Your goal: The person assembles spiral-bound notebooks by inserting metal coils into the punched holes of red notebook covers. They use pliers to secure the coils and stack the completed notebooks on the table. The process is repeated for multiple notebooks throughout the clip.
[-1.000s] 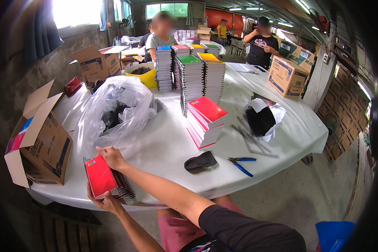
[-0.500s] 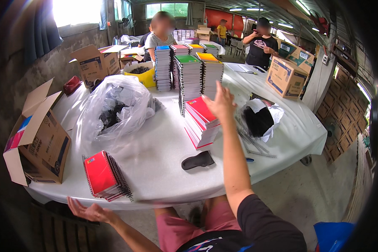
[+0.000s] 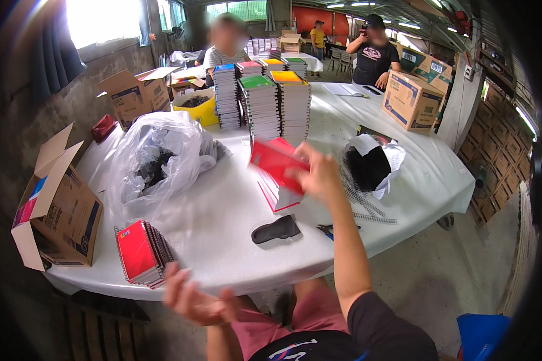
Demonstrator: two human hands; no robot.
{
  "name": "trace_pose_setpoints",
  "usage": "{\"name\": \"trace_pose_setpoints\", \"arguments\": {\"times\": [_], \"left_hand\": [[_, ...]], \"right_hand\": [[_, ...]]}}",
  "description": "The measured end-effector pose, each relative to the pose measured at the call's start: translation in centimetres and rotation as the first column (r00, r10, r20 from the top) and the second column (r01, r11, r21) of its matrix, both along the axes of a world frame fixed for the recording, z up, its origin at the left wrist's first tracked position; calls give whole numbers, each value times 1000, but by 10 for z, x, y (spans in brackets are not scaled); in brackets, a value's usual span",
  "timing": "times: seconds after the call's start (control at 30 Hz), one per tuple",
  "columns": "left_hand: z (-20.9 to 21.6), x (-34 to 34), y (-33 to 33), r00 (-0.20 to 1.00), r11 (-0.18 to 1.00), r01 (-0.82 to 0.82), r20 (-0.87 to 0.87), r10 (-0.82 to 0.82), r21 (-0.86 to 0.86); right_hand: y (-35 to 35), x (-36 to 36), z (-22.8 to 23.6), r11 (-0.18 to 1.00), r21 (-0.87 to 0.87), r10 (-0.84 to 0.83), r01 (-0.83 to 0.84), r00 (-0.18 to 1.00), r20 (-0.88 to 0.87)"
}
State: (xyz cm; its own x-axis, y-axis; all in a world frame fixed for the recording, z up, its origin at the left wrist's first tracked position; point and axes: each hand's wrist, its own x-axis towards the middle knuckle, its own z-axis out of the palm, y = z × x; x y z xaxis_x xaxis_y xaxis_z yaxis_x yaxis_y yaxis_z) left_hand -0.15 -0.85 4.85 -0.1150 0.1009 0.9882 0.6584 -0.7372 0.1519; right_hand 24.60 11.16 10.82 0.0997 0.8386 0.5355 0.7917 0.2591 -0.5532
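My right hand (image 3: 319, 174) is closed on a red-covered notebook (image 3: 271, 161), blurred by motion, just above a red notebook stack (image 3: 278, 197) whose spines show no coil. Fingers apart and palm turned up, my left hand (image 3: 196, 298) is smeared and holds nothing at the table's front edge. Beside it lies a pile of spiral-bound red notebooks (image 3: 140, 249). A black flat object (image 3: 276, 229), wider at one end, rests before the stack. Partly behind my right forearm is a blue-and-black hand tool (image 3: 326, 230). Loose spiral coils (image 3: 373, 212) lie to its right.
Tall spiral notebook stacks (image 3: 260, 108) stand mid-table. A clear plastic bag (image 3: 156, 159) sits left of them, near an open carton (image 3: 72, 222). On the right are black coils in white paper (image 3: 367, 168) and a closed carton (image 3: 411, 101). People (image 3: 376, 57) stand across the table.
My right hand has taken hold of a red notebook from the stack and lifted it toward me. My left hand has moved right, past the bound red pile.
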Motion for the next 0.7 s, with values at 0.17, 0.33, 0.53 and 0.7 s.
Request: {"name": "trace_pose_setpoints", "arguments": {"times": [0.17,0.33,0.53,0.7], "left_hand": [[-26,73,10,931,887,-46,-342,-128,-459],[-109,78,40,899,753,-208,-425,-104,-624],[-94,94,43,951,803,-149,-306,-43,-577],[-100,103,40,955,830,-231,-284,92,-508]], "right_hand": [[-88,-27,-94,931,-287,273,-226,953,135],[-93,11,-115,754,-288,611,-591,791,-23],[-85,114,-124,922,-334,-128,196,968,216],[-75,142,-162,955,-243,-123,172,971,204]]}}
